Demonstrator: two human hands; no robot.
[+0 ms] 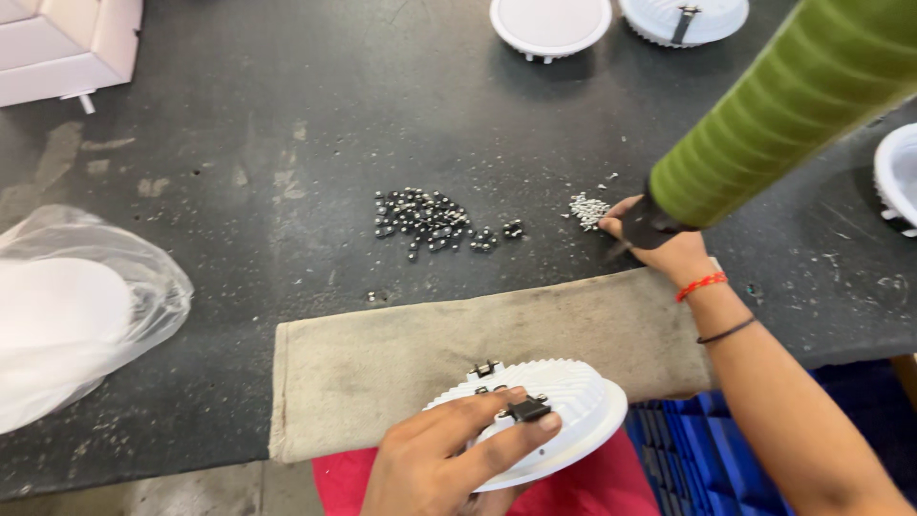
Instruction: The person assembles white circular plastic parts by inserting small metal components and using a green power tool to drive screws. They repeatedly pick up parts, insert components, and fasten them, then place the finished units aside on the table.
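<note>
Round white ribbed plastic lamp housing (564, 411) with black spring clip (528, 410), resting on the beige cloth pad's (382, 363) near edge, pinned by left hand (449, 459). Right hand (659, 239) beyond the pad, closed around green ridged driver (783, 105).

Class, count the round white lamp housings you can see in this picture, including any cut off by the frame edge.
4: one under the left hand on the cloth, two at the top edge, one cut off at right. Others may be out of frame.
</note>
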